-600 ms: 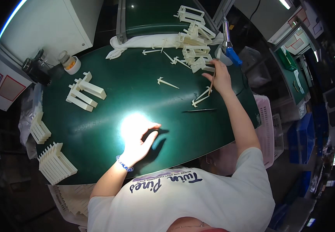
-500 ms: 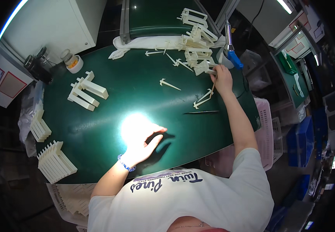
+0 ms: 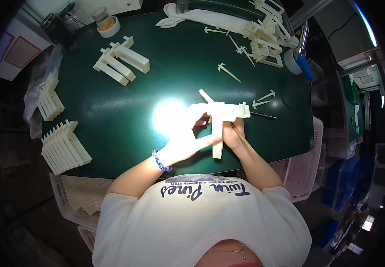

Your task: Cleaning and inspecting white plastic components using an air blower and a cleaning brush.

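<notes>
In front of my chest a cream plastic part (image 3: pixel 218 133) with a long leg and a side arm is held up over the green table (image 3: pixel 166 80). My left hand (image 3: pixel 179 141) grips it from the left, thumb against the leg, its fingers partly washed out by glare. From behind and the right, my right hand (image 3: pixel 234 137) holds the same part, with its fingertips mostly hidden. A thin brown stick (image 3: pixel 244 139) also lies in my right hand, slanting along the wrist. Just right of the part is a slim dark tool (image 3: pixel 264 115), partly covered.
Small cream pins (image 3: pixel 229 73) are scattered right of centre. Open cream frames (image 3: pixel 266 51) pile up at the far right, near a blue-handled tool (image 3: pixel 305 66). Finished-looking cream blocks (image 3: pixel 132 58) and stacked parts (image 3: pixel 66 149) lie at left. A pink basket (image 3: pixel 306 164) stands beside the table.
My right hand has come back from the pile at the far right to the middle, bringing a cream part. My left hand has moved onto that part. The whole view has shifted.
</notes>
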{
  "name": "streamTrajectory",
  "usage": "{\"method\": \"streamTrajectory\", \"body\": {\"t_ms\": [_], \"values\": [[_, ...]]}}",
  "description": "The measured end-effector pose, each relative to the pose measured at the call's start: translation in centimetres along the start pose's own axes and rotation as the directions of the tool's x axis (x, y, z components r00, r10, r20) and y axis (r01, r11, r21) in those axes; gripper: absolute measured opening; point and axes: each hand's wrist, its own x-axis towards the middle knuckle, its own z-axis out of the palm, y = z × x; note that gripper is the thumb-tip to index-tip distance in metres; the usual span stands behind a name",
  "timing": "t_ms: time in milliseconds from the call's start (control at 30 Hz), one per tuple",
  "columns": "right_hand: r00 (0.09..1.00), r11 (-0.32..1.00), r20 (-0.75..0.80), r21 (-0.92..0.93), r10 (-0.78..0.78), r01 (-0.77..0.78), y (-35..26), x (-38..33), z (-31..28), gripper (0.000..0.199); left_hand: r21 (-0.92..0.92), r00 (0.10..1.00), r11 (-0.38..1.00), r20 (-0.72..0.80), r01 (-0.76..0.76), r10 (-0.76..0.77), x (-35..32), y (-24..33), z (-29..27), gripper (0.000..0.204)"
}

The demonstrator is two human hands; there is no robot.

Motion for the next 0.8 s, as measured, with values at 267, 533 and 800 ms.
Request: {"method": "streamTrajectory", "body": {"t_ms": [267,533,800], "values": [[0.928,0.888,0.079,-0.274,-0.363,0.370,-0.9,1.5,-0.3,0.037,-0.488,0.996,0.873,-0.066,0.026,-0.067,-0.2,-1.3,-0.5,0.055],[0.947,0.918,-0.294,0.326,-0.129,0.227,-7.5,0.2,-4.7,0.037,-0.262,0.981,0.948,0.014,-0.183,0.193,0.0,-1.6,-1.2,0.057],[0.966,0.966,0.008,0.009,-0.257,0.257,-9.5,-0.7,-3.2,0.045,-0.164,0.955,0.945,0.046,-0.281,0.292,0.6,-2.5,-0.8,0.053]]}}
